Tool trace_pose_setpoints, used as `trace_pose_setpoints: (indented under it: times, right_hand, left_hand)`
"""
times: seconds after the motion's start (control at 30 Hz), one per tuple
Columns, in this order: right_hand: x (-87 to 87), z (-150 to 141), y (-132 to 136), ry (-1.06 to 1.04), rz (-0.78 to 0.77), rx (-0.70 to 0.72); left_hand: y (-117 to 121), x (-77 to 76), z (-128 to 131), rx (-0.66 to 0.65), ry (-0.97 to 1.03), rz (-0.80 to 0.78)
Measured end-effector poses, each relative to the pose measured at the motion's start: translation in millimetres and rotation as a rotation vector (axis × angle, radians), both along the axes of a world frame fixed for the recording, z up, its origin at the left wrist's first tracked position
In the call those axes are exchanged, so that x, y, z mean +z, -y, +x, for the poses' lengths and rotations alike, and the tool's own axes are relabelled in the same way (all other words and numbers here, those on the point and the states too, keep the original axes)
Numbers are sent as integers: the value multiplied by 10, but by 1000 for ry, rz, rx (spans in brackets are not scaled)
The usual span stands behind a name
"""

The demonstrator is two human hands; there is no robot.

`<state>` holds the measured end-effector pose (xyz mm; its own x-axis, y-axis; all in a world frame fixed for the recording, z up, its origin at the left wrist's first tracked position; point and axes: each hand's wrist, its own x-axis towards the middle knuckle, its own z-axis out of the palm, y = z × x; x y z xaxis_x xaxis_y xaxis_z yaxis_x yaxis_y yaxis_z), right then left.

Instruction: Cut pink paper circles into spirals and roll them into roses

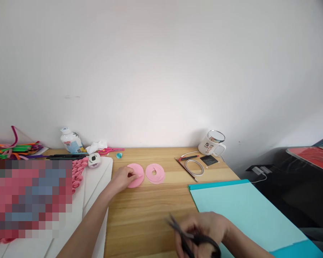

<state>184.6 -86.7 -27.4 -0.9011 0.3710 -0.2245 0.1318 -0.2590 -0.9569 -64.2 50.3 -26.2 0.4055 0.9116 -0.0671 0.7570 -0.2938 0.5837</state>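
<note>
My left hand (124, 180) has its thumb and fingers closed together on the left edge of a pink paper disc (136, 171), which lies on the wooden table. Just right of that disc are pink paper rings (156, 178), overlapping, with a hole in the middle. Nearer to me, my right hand (201, 227) grips a pair of black-handled scissors (187, 234). Their blades point up and left, slightly parted and blurred by motion. Both the disc and the rings are apart from the scissors.
Turquoise paper sheets (239, 204) lie at the right. A mug (212, 143), a coiled white cable (195, 167) and a pencil (187, 170) sit at the back. A white bottle (70, 140), pink scissors (111, 151) and colourful pipe cleaners (16, 149) are at the left.
</note>
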Motion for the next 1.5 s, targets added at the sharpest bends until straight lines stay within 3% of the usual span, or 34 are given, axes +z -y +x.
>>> trace_pose_setpoints:
  times: [0.13, 0.23, 0.33, 0.53, 0.73, 1.23, 1.5]
  right_hand:
    - [153, -131, -243, -335, 34, -420]
    - [126, -266, -455, -357, 128, -636]
    - [49, -350, -628, -319, 169, -747]
    - [-196, -391, -804, -347, 97, -781]
    - [-379, -389, -818, -389, 9, -797]
    - [-401, -396, -842, -340, 53, -770]
    - [-417, -370, -832, -361, -2, -773]
  left_hand:
    - [9, 10, 6, 28, 9, 5]
    - [22, 26, 9, 37, 9, -17]
    - [35, 53, 11, 35, 11, -32]
    - [45, 11, 34, 77, -37, 24]
    - [16, -57, 26, 76, -80, 27]
    - [28, -47, -10, 54, -44, 44]
    - [16, -47, -26, 70, -1, 7]
